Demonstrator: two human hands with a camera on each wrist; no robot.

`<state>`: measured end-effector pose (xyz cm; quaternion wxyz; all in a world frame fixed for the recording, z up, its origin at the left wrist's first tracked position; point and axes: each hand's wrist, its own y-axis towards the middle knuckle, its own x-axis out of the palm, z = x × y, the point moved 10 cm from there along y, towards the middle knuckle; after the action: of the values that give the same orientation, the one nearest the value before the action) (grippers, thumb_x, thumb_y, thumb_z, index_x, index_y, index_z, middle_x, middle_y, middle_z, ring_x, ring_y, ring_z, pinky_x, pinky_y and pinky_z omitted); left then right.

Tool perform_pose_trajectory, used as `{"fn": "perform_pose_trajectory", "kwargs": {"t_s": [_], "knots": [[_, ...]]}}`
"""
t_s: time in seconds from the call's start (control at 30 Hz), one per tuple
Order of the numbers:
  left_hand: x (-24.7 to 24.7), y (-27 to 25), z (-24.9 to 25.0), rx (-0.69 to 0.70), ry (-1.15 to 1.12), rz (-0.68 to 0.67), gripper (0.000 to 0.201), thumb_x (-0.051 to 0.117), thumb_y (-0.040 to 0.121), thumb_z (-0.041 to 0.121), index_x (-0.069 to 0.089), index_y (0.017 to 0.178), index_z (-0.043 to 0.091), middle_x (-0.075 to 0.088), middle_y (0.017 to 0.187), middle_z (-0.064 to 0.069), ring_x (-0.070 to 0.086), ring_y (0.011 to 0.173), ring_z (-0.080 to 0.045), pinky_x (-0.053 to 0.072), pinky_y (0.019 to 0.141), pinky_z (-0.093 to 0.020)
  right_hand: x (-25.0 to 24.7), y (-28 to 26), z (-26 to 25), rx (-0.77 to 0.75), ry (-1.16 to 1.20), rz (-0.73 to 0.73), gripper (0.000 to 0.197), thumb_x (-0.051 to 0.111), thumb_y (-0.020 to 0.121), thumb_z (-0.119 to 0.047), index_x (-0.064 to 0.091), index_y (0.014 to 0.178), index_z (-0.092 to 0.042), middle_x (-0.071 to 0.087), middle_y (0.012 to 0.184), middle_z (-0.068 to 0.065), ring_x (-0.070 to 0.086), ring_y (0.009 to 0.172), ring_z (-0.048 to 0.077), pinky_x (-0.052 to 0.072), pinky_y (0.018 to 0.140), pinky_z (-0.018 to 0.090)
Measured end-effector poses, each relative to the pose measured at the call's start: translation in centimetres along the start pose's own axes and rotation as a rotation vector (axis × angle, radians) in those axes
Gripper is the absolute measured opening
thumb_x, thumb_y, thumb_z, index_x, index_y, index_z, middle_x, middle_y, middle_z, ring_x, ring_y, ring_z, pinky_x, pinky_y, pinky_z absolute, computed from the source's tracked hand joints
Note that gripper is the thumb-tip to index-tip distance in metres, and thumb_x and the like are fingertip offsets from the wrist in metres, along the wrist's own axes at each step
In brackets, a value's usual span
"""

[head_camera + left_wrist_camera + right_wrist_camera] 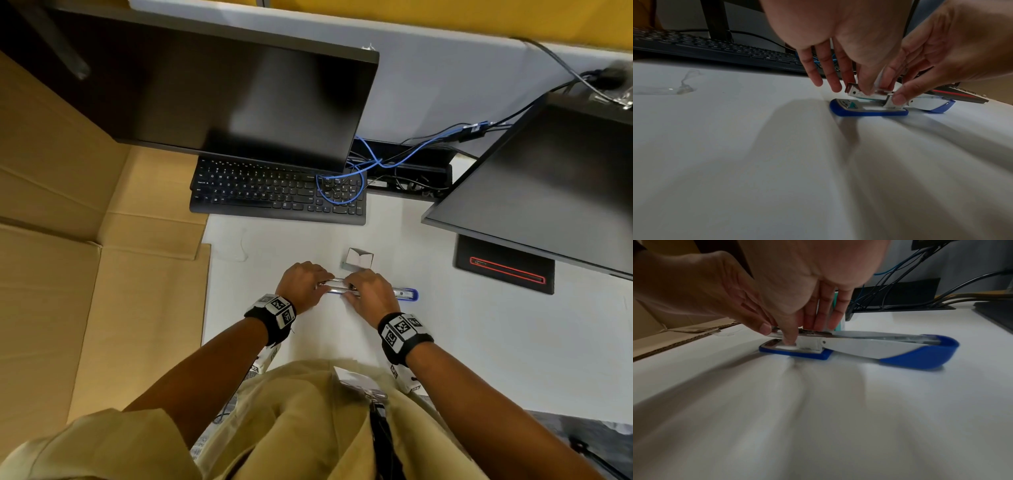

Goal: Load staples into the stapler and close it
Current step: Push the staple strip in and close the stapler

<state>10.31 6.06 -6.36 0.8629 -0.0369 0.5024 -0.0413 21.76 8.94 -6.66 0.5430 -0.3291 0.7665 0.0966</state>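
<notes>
A blue-and-white stapler [404, 294] lies on the white desk with its cover [900, 352] folded flat back to the right. Its metal magazine [857, 93] stands exposed above the blue base [869, 112]. My left hand [303, 282] pinches the front end of the magazine, its other fingers [818, 76] hanging free. My right hand [370, 291] grips the stapler at the hinge, thumb [790, 339] on the near side and fingers behind. I cannot make out staples in the magazine. A small white staple box [359, 258] stands just behind the hands.
A black keyboard [274, 192] and a dark monitor [222, 92] stand behind. A second monitor [548, 178] and its black base [503, 267] are at the right. Cardboard sheets [68, 240] cover the left. Blue and black cables [376, 161] run at the back.
</notes>
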Motion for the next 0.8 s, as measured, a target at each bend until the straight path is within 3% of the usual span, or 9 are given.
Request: {"fn": "perform_pose_trajectory", "kwargs": {"t_s": [0.17, 0.27, 0.4, 0.5, 0.67, 0.8], "knots": [[0.9, 0.4, -0.1, 0.016, 0.027, -0.060, 0.021, 0.061, 0.088, 0.023, 0.075, 0.103, 0.022, 0.075, 0.100, 0.000, 0.065, 0.088, -0.026, 0.051, 0.070, -0.032, 0.6, -0.6, 3.1, 0.083, -0.158, -0.071, 0.022, 0.069, 0.081, -0.016, 0.066, 0.103, -0.016, 0.073, 0.098, 0.004, 0.064, 0.090, 0.024, 0.048, 0.083, 0.036], [1.3, 0.4, 0.3, 0.075, 0.046, -0.068, 0.022, 0.060, 0.089, 0.021, 0.074, 0.106, 0.025, 0.075, 0.104, 0.000, 0.067, 0.089, -0.027, 0.056, 0.068, -0.035, 0.6, -0.9, 4.6, 0.131, -0.250, -0.102, 0.025, 0.063, 0.082, -0.007, 0.065, 0.104, -0.019, 0.071, 0.102, 0.000, 0.062, 0.096, 0.023, 0.041, 0.089, 0.037], [1.7, 0.4, 0.6, 0.099, 0.076, -0.124, 0.023, 0.059, 0.090, 0.020, 0.073, 0.106, 0.027, 0.071, 0.115, 0.000, 0.065, 0.100, -0.027, 0.055, 0.075, -0.038, 0.4, -1.4, 5.6, 0.161, -0.314, -0.122, 0.024, 0.064, 0.082, -0.009, 0.067, 0.103, -0.020, 0.070, 0.104, -0.001, 0.060, 0.101, 0.024, 0.037, 0.094, 0.041], [1.6, 0.3, 0.2, 0.098, 0.069, -0.121, 0.022, 0.057, 0.091, 0.023, 0.075, 0.103, 0.025, 0.073, 0.110, 0.000, 0.068, 0.095, -0.026, 0.055, 0.073, -0.034, 0.2, -1.9, 5.8, 0.175, -0.326, -0.126, 0.023, 0.063, 0.081, -0.013, 0.066, 0.102, -0.020, 0.071, 0.100, 0.001, 0.061, 0.099, 0.026, 0.036, 0.095, 0.043], [1.5, 0.2, -0.4, 0.062, 0.021, -0.104, 0.021, 0.057, 0.090, 0.019, 0.076, 0.097, 0.021, 0.075, 0.102, 0.000, 0.069, 0.088, -0.024, 0.051, 0.071, -0.026, -1.0, -2.6, 6.1, 0.191, -0.335, -0.115, 0.019, 0.068, 0.078, -0.024, 0.067, 0.095, -0.017, 0.071, 0.087, 0.003, 0.065, 0.084, 0.027, 0.042, 0.089, 0.044], [1.7, 0.3, -0.3, 0.051, -0.033, -0.104, 0.020, 0.059, 0.087, 0.013, 0.077, 0.095, 0.014, 0.076, 0.099, -0.006, 0.070, 0.086, -0.027, 0.053, 0.076, -0.027, -2.1, -2.3, 5.4, 0.166, -0.351, -0.139, 0.023, 0.071, 0.077, -0.029, 0.066, 0.095, -0.016, 0.071, 0.082, 0.003, 0.066, 0.075, 0.027, 0.045, 0.072, 0.035]]}}
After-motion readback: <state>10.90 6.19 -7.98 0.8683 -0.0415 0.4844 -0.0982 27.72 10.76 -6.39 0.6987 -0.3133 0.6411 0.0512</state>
